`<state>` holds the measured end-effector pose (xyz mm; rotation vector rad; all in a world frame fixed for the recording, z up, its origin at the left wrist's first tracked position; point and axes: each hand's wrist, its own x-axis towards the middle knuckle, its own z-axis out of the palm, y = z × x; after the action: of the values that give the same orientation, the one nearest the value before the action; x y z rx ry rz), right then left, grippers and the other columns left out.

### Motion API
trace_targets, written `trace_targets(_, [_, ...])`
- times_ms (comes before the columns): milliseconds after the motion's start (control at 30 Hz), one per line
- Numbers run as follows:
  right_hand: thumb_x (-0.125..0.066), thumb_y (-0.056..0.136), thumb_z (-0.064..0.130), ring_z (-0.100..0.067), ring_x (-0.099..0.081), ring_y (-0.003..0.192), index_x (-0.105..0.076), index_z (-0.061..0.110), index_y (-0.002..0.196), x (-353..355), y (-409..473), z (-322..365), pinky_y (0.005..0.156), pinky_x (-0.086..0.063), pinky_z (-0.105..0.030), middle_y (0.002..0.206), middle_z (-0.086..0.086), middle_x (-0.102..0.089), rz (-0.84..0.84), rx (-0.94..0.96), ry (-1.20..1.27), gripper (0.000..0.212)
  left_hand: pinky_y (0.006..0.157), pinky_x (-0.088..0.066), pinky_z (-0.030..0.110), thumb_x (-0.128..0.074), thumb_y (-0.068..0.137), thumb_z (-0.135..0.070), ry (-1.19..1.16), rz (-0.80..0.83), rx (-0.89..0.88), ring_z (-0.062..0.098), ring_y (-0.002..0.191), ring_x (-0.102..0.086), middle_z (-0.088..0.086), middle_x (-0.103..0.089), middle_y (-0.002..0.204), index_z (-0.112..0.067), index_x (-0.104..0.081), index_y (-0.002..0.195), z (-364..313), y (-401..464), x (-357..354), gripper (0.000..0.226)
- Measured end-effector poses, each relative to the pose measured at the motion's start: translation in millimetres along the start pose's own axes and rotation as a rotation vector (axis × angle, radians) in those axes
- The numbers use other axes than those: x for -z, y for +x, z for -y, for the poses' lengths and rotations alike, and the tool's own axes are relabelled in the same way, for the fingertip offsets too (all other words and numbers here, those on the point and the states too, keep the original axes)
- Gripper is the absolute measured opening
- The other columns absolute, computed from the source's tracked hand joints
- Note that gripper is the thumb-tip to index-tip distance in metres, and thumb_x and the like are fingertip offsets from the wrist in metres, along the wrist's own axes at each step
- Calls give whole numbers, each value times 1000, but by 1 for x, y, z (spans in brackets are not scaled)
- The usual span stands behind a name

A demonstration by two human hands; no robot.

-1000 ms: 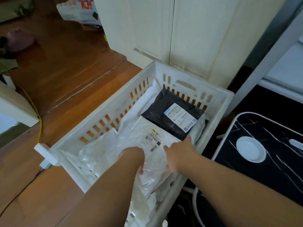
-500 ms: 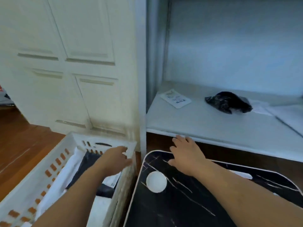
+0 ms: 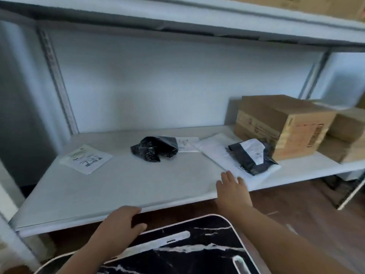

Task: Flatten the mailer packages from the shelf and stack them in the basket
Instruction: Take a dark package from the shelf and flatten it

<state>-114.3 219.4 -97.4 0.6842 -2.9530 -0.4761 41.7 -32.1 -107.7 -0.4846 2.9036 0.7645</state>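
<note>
On the white shelf lie several mailers. A crumpled black mailer sits in the middle, with a flat white one behind it. A small white labelled mailer lies at the left. To the right, a black mailer with a white label rests on a large flat white mailer. My right hand reaches over the shelf's front edge with fingers extended, just short of the large white mailer. Below the shelf edge hangs my left hand, loosely curled and holding nothing. The basket is out of view.
Brown cardboard boxes stand at the shelf's right end. A black marbled panel with a white rim lies below my arms. An upper shelf runs overhead. Wooden floor shows under the shelf.
My view swung from the basket up to the shelf. Both hands left the white mailer in the basket; my right hand has moved forward over the shelf edge.
</note>
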Motion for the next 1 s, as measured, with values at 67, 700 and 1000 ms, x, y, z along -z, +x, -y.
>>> trace_targets(67, [-48,95,29,-34,4,147,-17,12,151,-14,10,-36,116,-16,-52,159,-17,-3,-20,-117,-6,66,107,-33,18,-57,91,-44,5,-5,-45,2,127,-44,-14,-43,141,-30,-42,139,-22,13,-12,52])
trace_targets(700, [-44,91,5,-25,-58,106,-61,10,112,-80,72,-122,80,-46,-33,121,-5,-52,50,-90,193,28,102,-35,18,-60,92,-32,-141,-53,-40,5,118,-51,-7,-43,142,-23,-55,129,-114,76,-90,38])
trace_targets(1000, [-90,41,18,-19,-57,42,-60,14,50,-17,23,-68,40,-15,-17,55,-3,-58,-279,141,247,32,92,-54,40,-71,82,-40,-1222,140,363,23,106,-62,7,-59,121,-8,-50,129,-150,64,-70,60])
